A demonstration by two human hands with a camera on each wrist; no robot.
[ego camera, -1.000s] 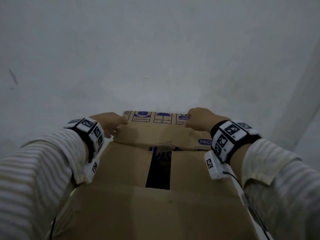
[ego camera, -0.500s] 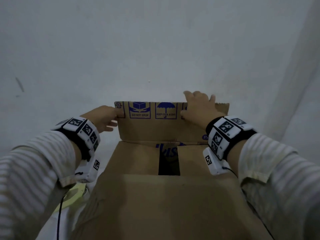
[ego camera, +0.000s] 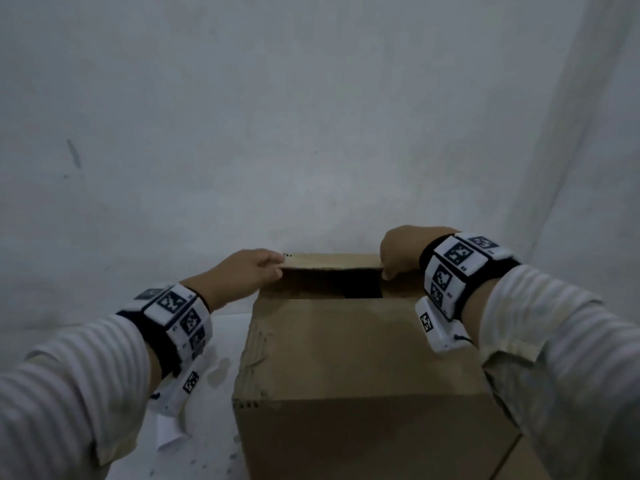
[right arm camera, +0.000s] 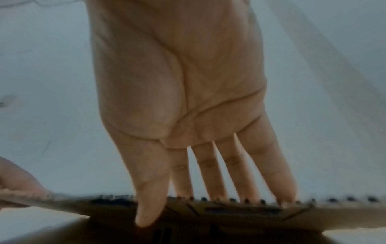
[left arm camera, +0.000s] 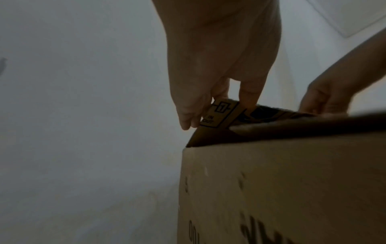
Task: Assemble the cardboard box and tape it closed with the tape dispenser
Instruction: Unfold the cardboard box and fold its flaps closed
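A brown cardboard box [ego camera: 346, 358] stands upright in front of me, its near top flap folded flat. The far top flap [ego camera: 332, 262] leans over the opening, leaving a dark gap under its edge. My left hand [ego camera: 273, 266] pinches the flap's left corner; in the left wrist view the left hand [left arm camera: 219, 107] holds the printed corner [left arm camera: 208, 119] between thumb and fingers. My right hand [ego camera: 389, 268] holds the flap's right part, and in the right wrist view the right hand [right arm camera: 188, 209] has its thumb in front of the flap edge [right arm camera: 334, 211] and fingers behind. No tape dispenser shows.
A pale wall [ego camera: 311, 116] rises close behind the box. The box stands on a white speckled surface [ego camera: 221, 375], with a scrap of white paper [ego camera: 169, 434] at its left. A wall corner [ego camera: 561, 168] runs up on the right.
The far flap stood upright half a second ago and now tips down towards me over the opening. Both hands came down with it, still on its edge.
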